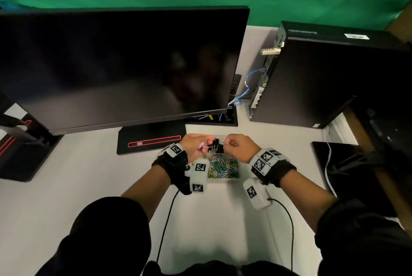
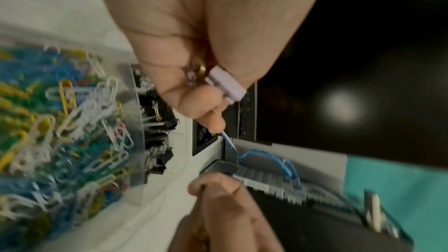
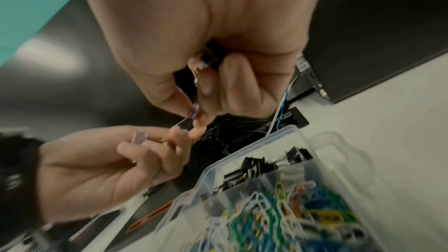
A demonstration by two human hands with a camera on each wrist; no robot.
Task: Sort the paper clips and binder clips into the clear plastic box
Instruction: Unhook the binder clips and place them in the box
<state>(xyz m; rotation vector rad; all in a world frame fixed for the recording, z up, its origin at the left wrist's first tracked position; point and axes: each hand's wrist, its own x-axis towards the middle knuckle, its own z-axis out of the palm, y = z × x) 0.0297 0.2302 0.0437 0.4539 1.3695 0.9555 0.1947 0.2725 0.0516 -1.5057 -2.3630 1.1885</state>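
Left hand (image 1: 193, 146), fingers curled, grips a pale lilac binder clip (image 2: 226, 86). Right hand (image 1: 238, 145), also curled, pinches a small clip (image 3: 195, 111); its kind is blurred, and a dark item deeper in the palm is mostly hidden. Both hands hover close together above the far end of the clear plastic box (image 3: 322, 145). Below them: black binder clips (image 3: 254, 166) in the far compartment, coloured paper clips (image 1: 223, 167) in the near one, wrist mounts covering its left edge. Beyond the hands: monitor (image 1: 116, 63).

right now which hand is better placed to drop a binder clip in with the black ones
Left. The left hand holds a pale clip above the black binder clips; the right hand pinches something too small to identify.
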